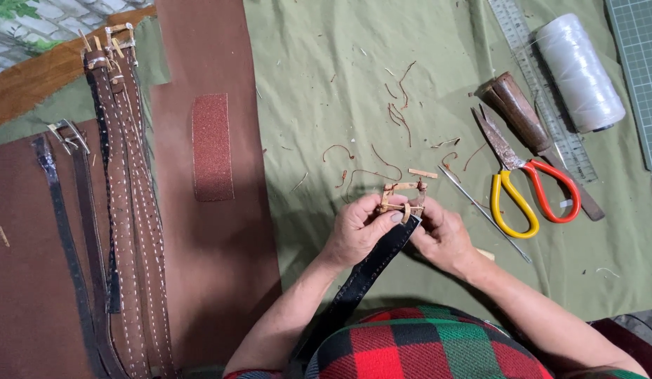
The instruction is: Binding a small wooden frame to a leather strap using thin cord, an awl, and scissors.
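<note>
Right now a dark leather strap (368, 270) with a row of light stitch holes down its length runs from under the person's plaid-clad front up to both hands, its upper end meeting a small square buckle (404, 198) that looks tan and pale, with little wooden-looking pegs or clips sticking out around it. The strap is held just above the green cloth of the counter (319, 84), near its middle front edge. The left hand (357, 228) curls in from the left, its fingers (382, 214) closed round the strap end and the buckle's lower bar, thumb on top. The right hand (444, 235) comes in from the other side, knuckles up, its fingers (420, 210) pinched shut on the buckle's right side; exactly what the tips press I cannot tell. Both forearms angle inward from a red, green and black plaid garment (424, 347). Thin curled leather shavings (399, 112) lie scattered on the cloth beyond the hands. To the right lie scissors (526, 182) with one yellow and one red handle, a slim metal awl (484, 210), a brown-handled tool (515, 109), a clear ruler (543, 84) and a spool of white thread (578, 70). To the left, on brown leather (220, 253), rest a reddish sanding strip (212, 147) and several finished stitched belts (126, 210).
</note>
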